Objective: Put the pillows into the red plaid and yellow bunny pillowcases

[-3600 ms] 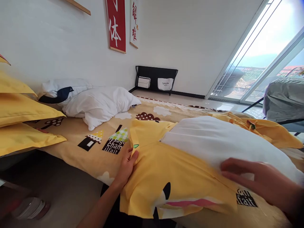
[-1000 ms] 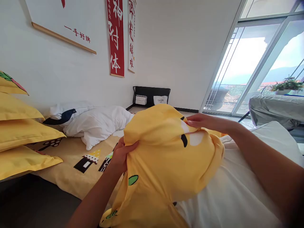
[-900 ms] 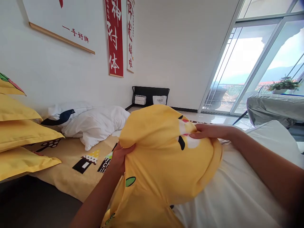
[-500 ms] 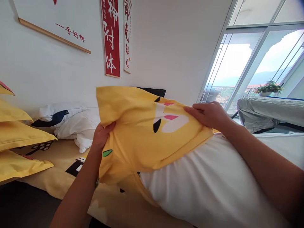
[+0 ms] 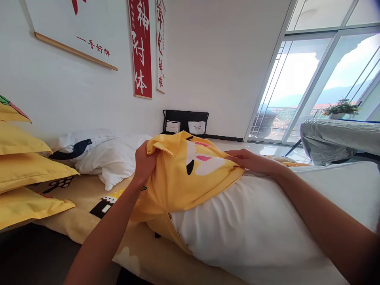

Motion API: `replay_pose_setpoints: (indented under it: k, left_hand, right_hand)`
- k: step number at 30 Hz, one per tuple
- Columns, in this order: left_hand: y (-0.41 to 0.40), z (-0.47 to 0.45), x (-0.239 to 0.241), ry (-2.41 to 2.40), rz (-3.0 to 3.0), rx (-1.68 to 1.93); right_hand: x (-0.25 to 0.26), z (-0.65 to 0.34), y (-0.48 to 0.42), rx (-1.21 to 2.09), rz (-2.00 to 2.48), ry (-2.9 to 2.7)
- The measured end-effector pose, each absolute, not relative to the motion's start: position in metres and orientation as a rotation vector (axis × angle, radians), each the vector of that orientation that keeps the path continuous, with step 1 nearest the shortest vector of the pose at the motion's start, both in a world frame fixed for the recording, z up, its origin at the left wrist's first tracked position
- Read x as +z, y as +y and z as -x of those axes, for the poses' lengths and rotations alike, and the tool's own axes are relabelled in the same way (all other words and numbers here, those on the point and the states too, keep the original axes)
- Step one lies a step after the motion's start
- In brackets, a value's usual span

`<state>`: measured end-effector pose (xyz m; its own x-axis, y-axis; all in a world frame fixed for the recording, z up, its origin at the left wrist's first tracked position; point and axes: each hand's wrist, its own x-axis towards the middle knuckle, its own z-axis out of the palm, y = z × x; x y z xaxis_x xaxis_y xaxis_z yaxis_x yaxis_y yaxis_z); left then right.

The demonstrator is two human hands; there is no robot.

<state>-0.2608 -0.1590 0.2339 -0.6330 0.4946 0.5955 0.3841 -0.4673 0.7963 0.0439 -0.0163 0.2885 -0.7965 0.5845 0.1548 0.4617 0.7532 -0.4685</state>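
Note:
A yellow pillowcase [image 5: 175, 182] with white, pink and black printed shapes is pulled partway over a white pillow [image 5: 255, 217]. The bare end of the pillow reaches toward the lower right. My left hand [image 5: 145, 161] is closed around a bunched far-left corner of the pillowcase. At the right side of the case, my right hand [image 5: 247, 159] pinches the fabric near its open edge, just above the pillow; its fingertips are partly hidden by the cloth.
Yellow pillows [image 5: 32, 170] are stacked at the left. White crumpled bedding [image 5: 118, 152] lies by the wall on a tan patterned bed sheet [image 5: 80, 227]. A black rack [image 5: 185, 116] stands beyond the bed. At the right are a grey-covered table [image 5: 335, 138] with a plant [image 5: 341, 107] and a glass door.
My left hand has moved right and gathered the pillowcase corner, which now droops lower. My right hand has shifted slightly left and down with the fabric. The rack behind is now more visible.

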Motion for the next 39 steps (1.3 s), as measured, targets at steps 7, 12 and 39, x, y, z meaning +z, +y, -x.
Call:
replay_pose_setpoints:
  k: [7, 12, 39]
  left_hand:
    - [-0.143, 0.261, 0.229, 1.091, -0.945, 2.382]
    - [-0.141, 0.283, 0.225, 1.047, -0.743, 2.402]
    - [-0.162, 0.312, 0.237, 1.248, -0.745, 2.794]
  right_hand:
    - [0.279, -0.05, -0.005, 0.159, 0.967, -2.254]
    - [0.315, -0.038, -0.025, -0.191, 0.898, -2.156]
    - [0.311, -0.116, 0.001, -0.393, 0.814, -2.417]
